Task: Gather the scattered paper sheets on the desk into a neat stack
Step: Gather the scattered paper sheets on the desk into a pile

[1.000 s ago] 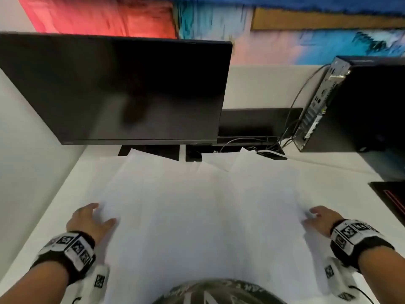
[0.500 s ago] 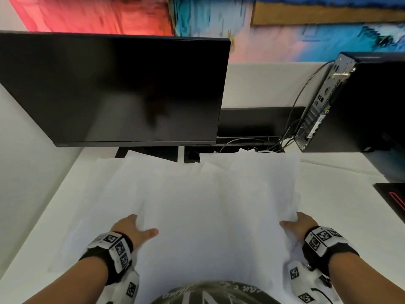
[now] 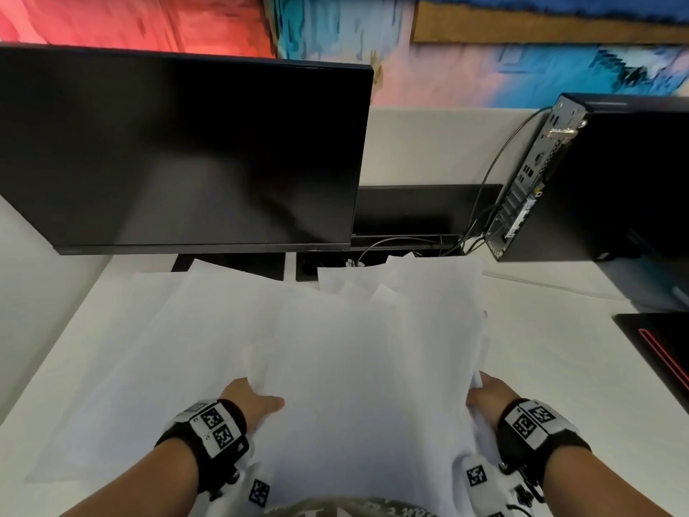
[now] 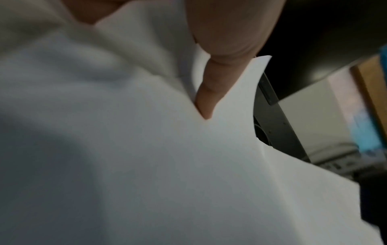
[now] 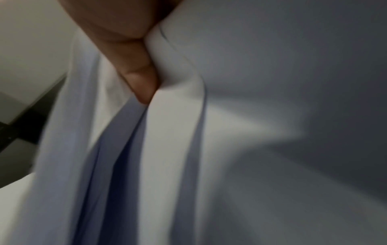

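Several white paper sheets (image 3: pixel 354 348) lie overlapped on the white desk (image 3: pixel 559 375), fanned toward the monitor. My left hand (image 3: pixel 253 401) holds the pile's left side, thumb on top and fingers hidden under the upper sheets. More sheets (image 3: pixel 130 386) stay flat outside it to the left. My right hand (image 3: pixel 488 395) holds the pile's right edge, where the sheets bunch and curl. In the left wrist view the thumb (image 4: pixel 209 92) presses into the paper (image 4: pixel 188 165). In the right wrist view the thumb (image 5: pixel 138 79) sits between folded sheet edges (image 5: pixel 230 149).
A black monitor (image 3: pixel 179 154) stands behind the sheets, its base just past their far edge. A black computer tower (image 3: pixel 604 181) with cables (image 3: pixel 481 218) stands at the back right. A black mat with a red line (image 3: pixel 663 348) lies at the right edge.
Both hands have slid inward toward each other and toward me. The upper sheets are pushed into a narrower pile. Sheets on the far left stayed where they were.
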A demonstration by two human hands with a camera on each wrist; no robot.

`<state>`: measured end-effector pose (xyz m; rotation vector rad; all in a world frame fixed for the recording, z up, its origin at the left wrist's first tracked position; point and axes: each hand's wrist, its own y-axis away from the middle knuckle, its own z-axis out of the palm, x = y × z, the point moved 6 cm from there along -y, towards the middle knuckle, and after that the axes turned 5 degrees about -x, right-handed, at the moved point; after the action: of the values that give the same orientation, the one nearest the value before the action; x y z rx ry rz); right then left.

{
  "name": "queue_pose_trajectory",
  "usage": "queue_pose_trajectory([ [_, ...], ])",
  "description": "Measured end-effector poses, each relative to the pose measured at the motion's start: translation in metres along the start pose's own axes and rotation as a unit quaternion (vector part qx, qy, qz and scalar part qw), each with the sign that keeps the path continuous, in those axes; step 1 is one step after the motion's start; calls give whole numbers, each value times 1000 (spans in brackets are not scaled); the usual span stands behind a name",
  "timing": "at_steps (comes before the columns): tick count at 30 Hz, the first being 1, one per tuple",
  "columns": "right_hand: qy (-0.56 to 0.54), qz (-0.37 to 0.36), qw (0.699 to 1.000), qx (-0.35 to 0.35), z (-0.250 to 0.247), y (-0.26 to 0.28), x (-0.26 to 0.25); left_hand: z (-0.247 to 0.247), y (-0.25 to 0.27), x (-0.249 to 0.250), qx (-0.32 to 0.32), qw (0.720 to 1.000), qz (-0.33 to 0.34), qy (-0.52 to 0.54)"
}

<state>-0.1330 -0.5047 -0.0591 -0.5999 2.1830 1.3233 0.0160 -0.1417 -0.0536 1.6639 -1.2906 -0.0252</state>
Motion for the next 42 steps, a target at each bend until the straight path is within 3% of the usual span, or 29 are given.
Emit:
queue_pose_trajectory([
  [7, -86, 3, 996, -6, 0, -12, 14, 2, 4, -1, 24, 997, -20, 75],
  [11, -164, 9, 986, -16, 3, -6, 12, 18, 3, 11, -20, 997, -23, 65],
  [15, -292, 40, 955, -25, 1, 11, 4, 40, 9, 28, -57, 998, 10, 37],
  [17, -262, 27, 964, -44, 6, 15, -3, 50, 14, 39, -61, 997, 43, 20],
  [19, -161, 10, 987, -18, 9, 7, -2, 59, 14, 46, -73, 995, 72, 14],
  [22, -47, 30, 998, 18, 11, -12, 9, 57, 16, 53, -77, 992, 102, -4],
  [24, -23, 31, 999, 12, 9, -25, 17, 45, 9, 53, -56, 992, 111, -4],
  [27, 7, 49, 999, 16, 6, -25, 16, 5, 3, 49, 29, 992, 124, -7],
  [29, 26, 51, 998, 24, 5, -25, 15, -32, -2, 42, 96, 990, 106, -13],
  [31, 40, 50, 998, 22, 5, -25, 13, -67, -8, 29, 144, 984, 62, -89],
  [34, 51, 47, 997, 29, 4, -22, 7, -104, -12, -2, 187, 946, -88, -250],
  [36, 56, 45, 997, 31, 4, -22, 4, -120, -11, -23, 195, 941, -157, -227],
  [42, 68, 51, 996, 37, 6, -16, 3, -148, -29, -65, 193, 944, -224, -148],
])
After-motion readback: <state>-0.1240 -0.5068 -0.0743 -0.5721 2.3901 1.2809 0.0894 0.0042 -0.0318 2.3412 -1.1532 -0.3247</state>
